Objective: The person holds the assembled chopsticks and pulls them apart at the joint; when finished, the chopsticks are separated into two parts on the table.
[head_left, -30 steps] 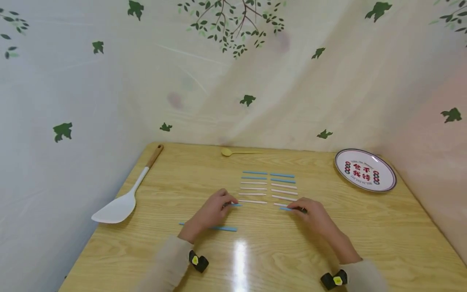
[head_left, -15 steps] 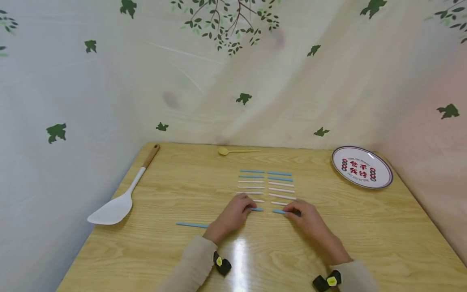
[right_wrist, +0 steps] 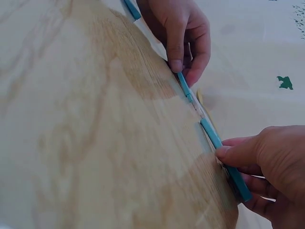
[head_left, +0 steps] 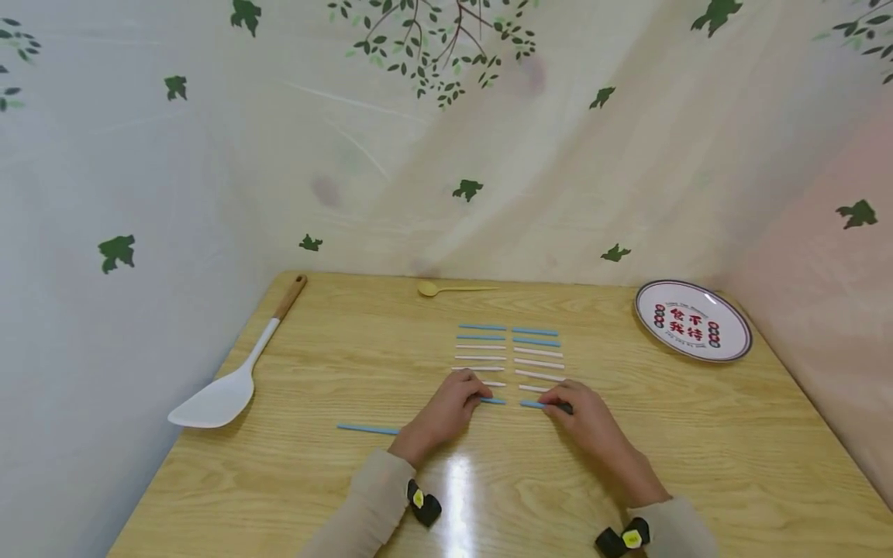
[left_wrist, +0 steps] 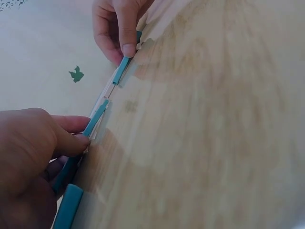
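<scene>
In the head view my left hand (head_left: 446,404) pinches a short blue stick (head_left: 494,401) between thumb and finger, close over the table. My right hand (head_left: 591,415) pinches a second blue stick (head_left: 532,404), roughly in line with the first. A narrow gap separates their facing ends, seen also in the left wrist view between the left stick (left_wrist: 96,117) and the right stick (left_wrist: 122,70). Just beyond the hands lie two columns of sticks: white ones (head_left: 480,358) nearer, blue ones (head_left: 481,327) at the far end. My hands partly cover the nearest white sticks.
Another blue stick (head_left: 366,428) lies left of my left wrist, which hides part of it. A white spatula (head_left: 223,397) with a wooden handle rests at the table's left edge. A yellow spoon (head_left: 429,289) lies at the back, and a printed plate (head_left: 725,341) at the back right.
My left hand has moved right with its blue stick, up to the left column's near end. The right hand has shifted slightly nearer with its stick. Over the last half second both barely move.
</scene>
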A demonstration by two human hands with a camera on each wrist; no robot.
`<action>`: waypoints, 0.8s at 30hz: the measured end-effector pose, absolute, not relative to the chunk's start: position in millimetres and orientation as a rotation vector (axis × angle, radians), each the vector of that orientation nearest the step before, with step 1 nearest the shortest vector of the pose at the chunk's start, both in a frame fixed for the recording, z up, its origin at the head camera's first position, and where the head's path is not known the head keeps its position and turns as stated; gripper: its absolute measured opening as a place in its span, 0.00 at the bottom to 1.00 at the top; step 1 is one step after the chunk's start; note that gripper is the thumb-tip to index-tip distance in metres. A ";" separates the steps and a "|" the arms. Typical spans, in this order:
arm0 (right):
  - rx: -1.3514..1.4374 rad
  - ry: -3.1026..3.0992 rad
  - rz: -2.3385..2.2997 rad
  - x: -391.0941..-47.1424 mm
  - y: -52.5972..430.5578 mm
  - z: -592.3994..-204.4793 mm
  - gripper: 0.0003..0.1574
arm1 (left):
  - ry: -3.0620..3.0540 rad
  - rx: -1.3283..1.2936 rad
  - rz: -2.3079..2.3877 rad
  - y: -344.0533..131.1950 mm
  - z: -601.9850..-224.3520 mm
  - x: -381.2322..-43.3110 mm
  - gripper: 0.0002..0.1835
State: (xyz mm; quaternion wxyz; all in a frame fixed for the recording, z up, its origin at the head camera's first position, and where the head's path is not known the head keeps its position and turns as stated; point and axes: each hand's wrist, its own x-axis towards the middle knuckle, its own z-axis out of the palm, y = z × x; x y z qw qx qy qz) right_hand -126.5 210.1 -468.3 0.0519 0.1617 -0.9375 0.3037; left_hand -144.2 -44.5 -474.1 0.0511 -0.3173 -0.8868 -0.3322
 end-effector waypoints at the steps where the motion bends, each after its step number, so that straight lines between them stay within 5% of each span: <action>1: 0.492 -2.851 0.923 -126.6 210.0 -468.5 0.06 | -2.690 -0.973 -1.011 -44.8 -474.1 -144.4 0.09; 14: 0.532 -2.812 0.895 -126.3 206.1 -461.6 0.06 | -2.705 -0.962 -0.973 -53.6 -462.3 -144.1 0.08; 24: 0.656 -2.764 1.077 -125.5 153.8 -442.1 0.14 | -2.768 -0.871 -1.017 -122.8 -429.2 -136.8 0.09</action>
